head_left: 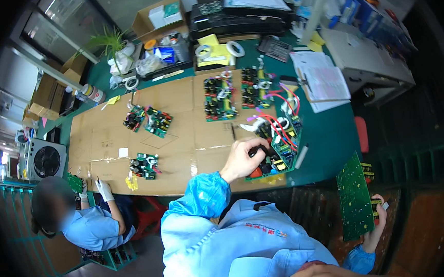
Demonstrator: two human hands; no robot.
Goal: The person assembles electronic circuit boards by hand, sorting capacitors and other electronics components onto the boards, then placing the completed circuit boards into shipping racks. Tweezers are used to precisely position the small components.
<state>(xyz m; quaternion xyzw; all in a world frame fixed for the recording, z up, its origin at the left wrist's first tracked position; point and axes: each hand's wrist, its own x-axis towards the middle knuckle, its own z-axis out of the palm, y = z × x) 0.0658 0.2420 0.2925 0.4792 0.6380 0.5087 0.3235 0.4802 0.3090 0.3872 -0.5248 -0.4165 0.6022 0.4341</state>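
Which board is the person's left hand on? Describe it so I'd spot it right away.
Find the brown cardboard sheet covering the green table. At its near right corner, the left hand rests on a green circuit board. Unlike the other boards, red wires loop from it.

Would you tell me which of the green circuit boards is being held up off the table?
The bare green board in the right hand, held beside the table edge. All the other boards lie on the cardboard, including the wired one under the left hand.

Your left hand (242, 159) grips black part on wired board (277, 152) on bench (330, 136); right hand (375, 228) holds bare green board (355, 197) off bench edge.
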